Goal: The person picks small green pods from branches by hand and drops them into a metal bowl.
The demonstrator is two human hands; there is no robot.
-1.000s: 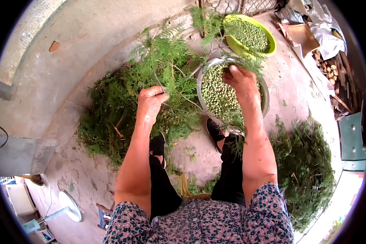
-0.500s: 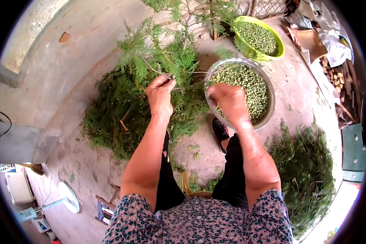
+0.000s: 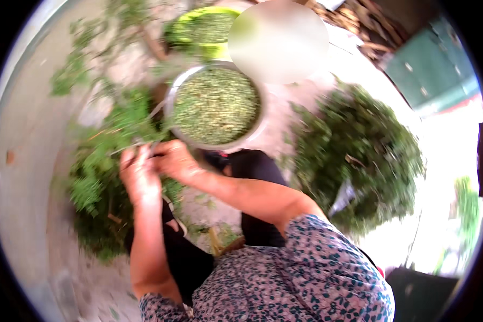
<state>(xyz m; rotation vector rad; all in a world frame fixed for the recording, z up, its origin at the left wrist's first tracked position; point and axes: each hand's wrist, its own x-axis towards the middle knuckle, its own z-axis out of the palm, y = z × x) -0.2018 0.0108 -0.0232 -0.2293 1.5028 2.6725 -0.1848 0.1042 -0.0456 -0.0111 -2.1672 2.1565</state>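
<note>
the hands are together at the near left: the left hand [image 3: 140,174] is closed on a leafy green branch [image 3: 134,122], the right hand [image 3: 177,161] meets it with bent fingers, though blur hides whether they grip. just beyond, to the right, a metal bowl [image 3: 262,121] holds green berries [image 3: 214,104]; a lime tub [image 3: 214,51] stands farther off.

There was this green cabinet [image 3: 432,67], kinda blurry, with chopped wood [image 3: 378,29] heaped just left of it. Pinkish floor [image 3: 282,121] spread well to its left, and on its near side the light was totally blown out around some leafy greenery [image 3: 467,209].
</note>
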